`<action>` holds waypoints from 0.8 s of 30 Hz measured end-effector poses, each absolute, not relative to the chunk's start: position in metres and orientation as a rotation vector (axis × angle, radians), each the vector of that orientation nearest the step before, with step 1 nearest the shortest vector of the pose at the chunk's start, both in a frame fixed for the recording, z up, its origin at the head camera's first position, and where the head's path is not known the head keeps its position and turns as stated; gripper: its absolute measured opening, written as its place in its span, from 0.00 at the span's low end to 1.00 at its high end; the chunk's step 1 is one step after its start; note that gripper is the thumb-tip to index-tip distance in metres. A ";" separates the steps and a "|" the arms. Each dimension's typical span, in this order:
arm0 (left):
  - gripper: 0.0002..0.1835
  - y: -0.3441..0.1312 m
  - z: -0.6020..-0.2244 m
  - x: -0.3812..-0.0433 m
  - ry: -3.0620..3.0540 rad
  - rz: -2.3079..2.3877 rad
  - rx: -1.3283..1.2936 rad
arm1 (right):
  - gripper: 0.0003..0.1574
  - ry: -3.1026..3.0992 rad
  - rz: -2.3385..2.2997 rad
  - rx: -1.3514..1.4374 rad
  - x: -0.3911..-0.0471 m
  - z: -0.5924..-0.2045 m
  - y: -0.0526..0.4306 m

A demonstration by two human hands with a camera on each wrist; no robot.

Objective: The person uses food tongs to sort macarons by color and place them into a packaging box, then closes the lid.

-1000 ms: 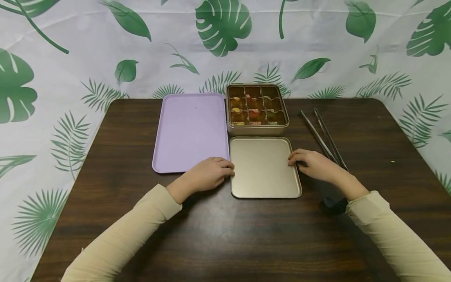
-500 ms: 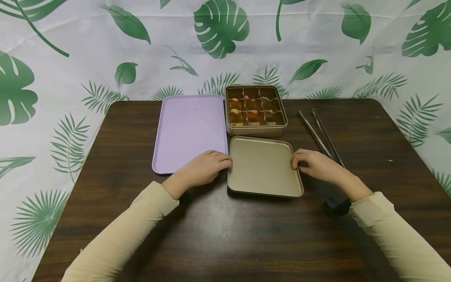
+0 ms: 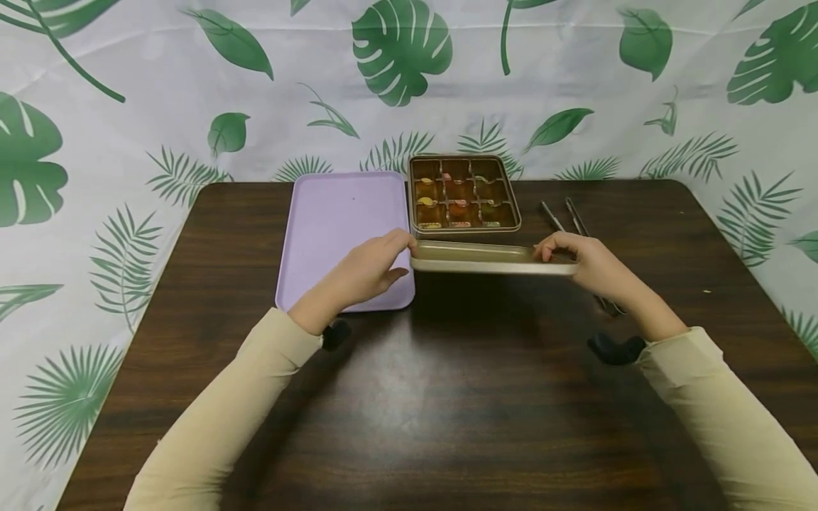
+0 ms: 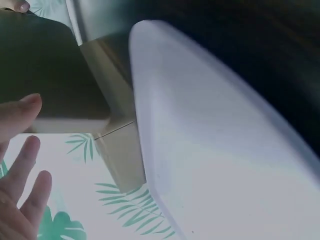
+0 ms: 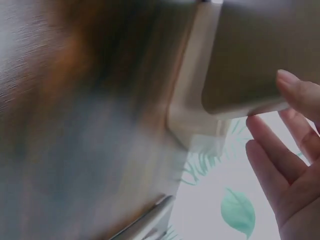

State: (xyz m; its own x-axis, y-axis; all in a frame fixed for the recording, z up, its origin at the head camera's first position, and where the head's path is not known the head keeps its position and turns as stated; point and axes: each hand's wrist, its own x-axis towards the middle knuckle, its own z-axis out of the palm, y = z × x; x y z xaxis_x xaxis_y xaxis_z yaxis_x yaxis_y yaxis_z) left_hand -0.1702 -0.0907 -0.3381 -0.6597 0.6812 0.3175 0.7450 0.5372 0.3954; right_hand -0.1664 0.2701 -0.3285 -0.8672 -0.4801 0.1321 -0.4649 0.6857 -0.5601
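Note:
Both hands hold a gold metal tin lid [image 3: 476, 267] by its two short sides, lifted above the table and tilted steeply, its near edge towards me. My left hand [image 3: 367, 270] pinches the left end; in the left wrist view its thumb [image 4: 22, 112] lies against the lid's flat face. My right hand [image 3: 601, 268] grips the right end, fingers curled over the rim, thumb [image 5: 300, 95] on the face in the right wrist view. Just behind the lid stands the gold tin box [image 3: 465, 230], uncovered, its brown divided insert [image 3: 463, 190] holding small yellow, red and green pieces.
A lilac tray [image 3: 348, 227] lies left of the tin, partly behind my left hand. Metal tongs [image 3: 576, 216] lie on the right, partly covered by the right hand. The dark wooden table [image 3: 409, 426] meets a leaf-print cloth [image 3: 287, 99] at the back.
The lid, flat on the table a second ago, has been raised by both hands and tipped up until mostly its edge shows. Both hands have moved up with it; tray and tin box stayed put.

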 end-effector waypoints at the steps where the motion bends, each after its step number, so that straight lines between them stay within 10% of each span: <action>1: 0.17 -0.090 -0.336 -0.172 -2.654 -0.790 -1.196 | 0.15 2.863 -0.949 -0.764 -0.168 -0.325 0.269; 18: 0.26 -0.067 -0.320 -0.209 -2.363 -1.518 -0.657 | 0.20 2.990 -1.241 -0.426 -0.212 -0.305 0.239; 24: 0.13 -0.058 -0.320 -0.216 -2.234 -1.520 -0.548 | 0.13 2.930 -1.483 -0.351 -0.224 -0.304 0.232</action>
State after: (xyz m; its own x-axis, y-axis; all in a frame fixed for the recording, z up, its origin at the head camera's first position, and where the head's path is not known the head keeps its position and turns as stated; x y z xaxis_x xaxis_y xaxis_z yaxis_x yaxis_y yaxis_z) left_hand -0.2165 -0.0576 -0.3201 -0.8508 0.1032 0.5152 0.5171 0.3379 0.7864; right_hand -0.2236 0.2322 -0.3039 -0.9647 -0.1154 0.2365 -0.2589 0.5769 -0.7747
